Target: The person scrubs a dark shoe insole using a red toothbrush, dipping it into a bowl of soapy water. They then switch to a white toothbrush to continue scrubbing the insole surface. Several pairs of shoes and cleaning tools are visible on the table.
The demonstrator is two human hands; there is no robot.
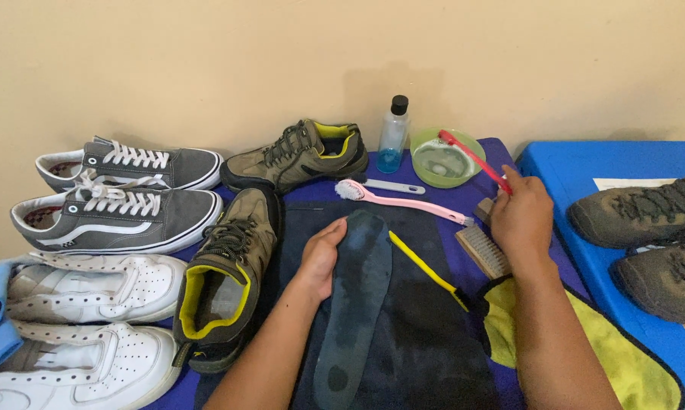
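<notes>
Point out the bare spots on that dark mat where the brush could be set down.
Free: mat between insole and yellow cloth, below the yellow brush; also a strip above the insole, under the pink brush. Crowded: left side with shoes, and around the right hand.

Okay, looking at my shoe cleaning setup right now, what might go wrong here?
The red toothbrush in your right hand has its head in the green bowl, which sits by the mat's far edge; levering could tip it. The small bottle stands close beside it and might get knocked. Your left hand steadies the insole only near its top, so it may slide.
</notes>
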